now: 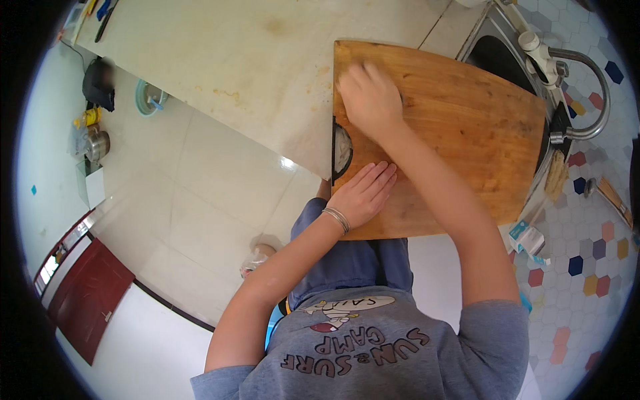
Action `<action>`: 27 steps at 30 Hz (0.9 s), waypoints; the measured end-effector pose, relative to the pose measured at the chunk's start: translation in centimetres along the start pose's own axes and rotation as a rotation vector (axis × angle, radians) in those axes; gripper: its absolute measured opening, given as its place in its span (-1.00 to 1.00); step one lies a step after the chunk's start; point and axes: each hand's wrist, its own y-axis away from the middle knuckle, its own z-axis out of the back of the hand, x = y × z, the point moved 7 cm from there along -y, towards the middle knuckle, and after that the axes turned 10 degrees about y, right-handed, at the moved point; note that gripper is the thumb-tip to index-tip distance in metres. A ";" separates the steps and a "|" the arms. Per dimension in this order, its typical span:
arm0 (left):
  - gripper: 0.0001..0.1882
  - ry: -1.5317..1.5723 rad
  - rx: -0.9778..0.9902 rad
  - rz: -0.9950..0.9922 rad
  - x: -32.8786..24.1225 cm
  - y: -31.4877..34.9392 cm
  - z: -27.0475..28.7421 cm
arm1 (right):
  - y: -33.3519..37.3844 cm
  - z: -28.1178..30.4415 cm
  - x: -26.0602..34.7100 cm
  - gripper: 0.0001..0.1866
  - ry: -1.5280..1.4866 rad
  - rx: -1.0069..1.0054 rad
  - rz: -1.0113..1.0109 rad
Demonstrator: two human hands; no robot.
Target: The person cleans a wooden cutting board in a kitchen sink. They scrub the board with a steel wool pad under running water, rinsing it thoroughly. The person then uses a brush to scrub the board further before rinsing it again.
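A large wooden cutting board (460,133) lies across the counter and the sink's edge. A black-rimmed handle cutout (343,152) sits at its left side. My left hand (365,193), with bracelets at the wrist, rests on the board's near left part, fingers stretched out and holding nothing. Farther up, my right hand (365,100) is over the board's upper left part. Its fingers are curled down and blurred by motion. A thin dark edge shows beside this hand; whatever lies under the palm is hidden.
The pale counter (267,60) extends left of the board, with stains on it. At the right are a sink (500,57), a curved metal faucet (600,100), a brush (557,175) and a small blue-white box (527,238). A basin (142,97) stands on the floor.
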 end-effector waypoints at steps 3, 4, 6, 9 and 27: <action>-0.62 0.006 0.000 -0.012 -0.4 -0.3 0.4 | -3.4 -1.3 -1.0 -0.92 0.098 -0.023 -0.076; -0.62 0.013 -0.002 -0.011 -0.5 -0.3 0.4 | -3.5 -1.2 -1.2 -0.94 0.114 -0.031 -0.100; -0.61 0.025 0.001 0.021 0.1 0.2 0.1 | 0.6 0.7 0.5 -0.94 0.033 -0.042 -0.114; -0.60 0.045 0.022 0.040 0.3 0.7 -0.7 | 3.5 2.2 0.9 -0.92 -0.045 0.000 -0.113; -0.59 0.032 -0.003 -0.013 -0.4 -0.3 0.3 | -4.7 -1.7 -2.2 -0.92 0.153 -0.083 -0.153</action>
